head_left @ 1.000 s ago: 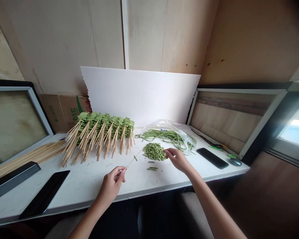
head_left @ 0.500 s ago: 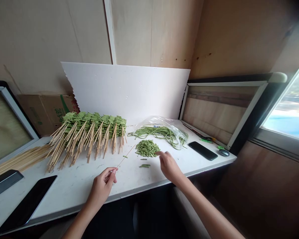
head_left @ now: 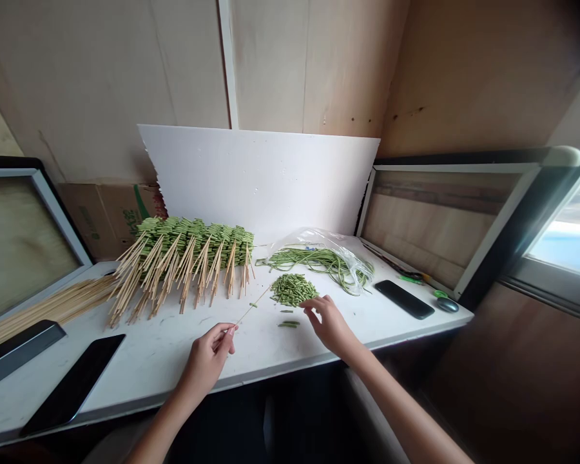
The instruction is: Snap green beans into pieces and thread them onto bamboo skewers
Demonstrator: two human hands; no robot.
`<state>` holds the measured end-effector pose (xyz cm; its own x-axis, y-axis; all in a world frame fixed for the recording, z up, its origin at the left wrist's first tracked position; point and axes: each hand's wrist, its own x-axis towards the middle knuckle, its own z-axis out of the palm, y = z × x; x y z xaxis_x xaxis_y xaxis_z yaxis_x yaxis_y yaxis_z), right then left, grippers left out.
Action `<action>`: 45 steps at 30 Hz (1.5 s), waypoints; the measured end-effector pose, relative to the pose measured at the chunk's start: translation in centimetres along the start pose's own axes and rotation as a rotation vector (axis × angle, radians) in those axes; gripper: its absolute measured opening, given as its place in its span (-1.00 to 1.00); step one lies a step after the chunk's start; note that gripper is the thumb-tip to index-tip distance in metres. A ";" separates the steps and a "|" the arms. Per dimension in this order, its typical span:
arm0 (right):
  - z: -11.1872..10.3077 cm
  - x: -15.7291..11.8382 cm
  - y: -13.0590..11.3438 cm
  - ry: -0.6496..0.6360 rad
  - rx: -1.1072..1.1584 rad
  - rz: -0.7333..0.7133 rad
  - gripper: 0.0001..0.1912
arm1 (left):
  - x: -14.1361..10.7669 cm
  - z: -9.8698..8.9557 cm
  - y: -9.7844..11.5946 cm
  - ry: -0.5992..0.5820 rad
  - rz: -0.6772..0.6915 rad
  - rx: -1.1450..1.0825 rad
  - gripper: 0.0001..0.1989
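White worktop (head_left: 159,361): left hand (head_left: 207,354) front-left of bean pile (head_left: 292,289), pinching skewer (head_left: 244,314) slanted pileward; right hand (head_left: 328,325) nearer, loosely curled, hold unclear.

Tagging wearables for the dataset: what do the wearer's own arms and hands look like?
Two human arms, slender and tapering to the wrist. Left forearm and right forearm: bare, no sleeves in view. Left hand and right hand: ungloved. No watch, bracelet, cable or markings visible.
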<state>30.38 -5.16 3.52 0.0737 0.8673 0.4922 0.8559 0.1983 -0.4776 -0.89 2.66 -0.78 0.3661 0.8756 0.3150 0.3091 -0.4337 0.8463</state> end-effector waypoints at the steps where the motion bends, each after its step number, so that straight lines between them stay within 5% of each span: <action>1: 0.6 0.4 -0.1 -0.019 -0.046 -0.013 -0.74 | 0.0 0.0 0.1 -0.005 -0.001 0.000 -0.64; 7: 4.2 3.7 -0.1 -0.121 -0.244 -0.046 -0.89 | 0.0 -0.1 0.5 -0.025 0.007 0.020 -0.62; 11: 4.5 4.7 0.1 -0.129 -0.200 -0.044 -0.81 | -0.1 -0.3 0.8 -0.037 0.034 0.019 -0.64; 14: 3.5 4.6 -0.1 -0.100 0.085 0.020 -0.75 | -0.1 -0.5 1.3 -0.046 0.050 0.020 -0.64; 19: 1.8 4.0 -0.7 -0.021 0.775 0.338 -0.52 | -0.4 -0.5 2.0 -0.051 0.067 0.020 -0.64; 29: 2.4 2.9 -2.0 -0.003 1.277 0.480 -0.59 | -0.9 0.1 2.8 -0.101 0.055 0.033 -0.63; 45: 2.2 2.5 -1.3 0.019 1.099 0.446 -0.61 | -0.9 -0.3 2.9 -0.081 0.116 0.066 -0.63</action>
<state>28.36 -2.21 3.81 0.2695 0.9541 0.1303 -0.1448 0.1739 -0.9741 -0.57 0.71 1.57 0.4715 0.8001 0.3708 0.3171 -0.5462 0.7753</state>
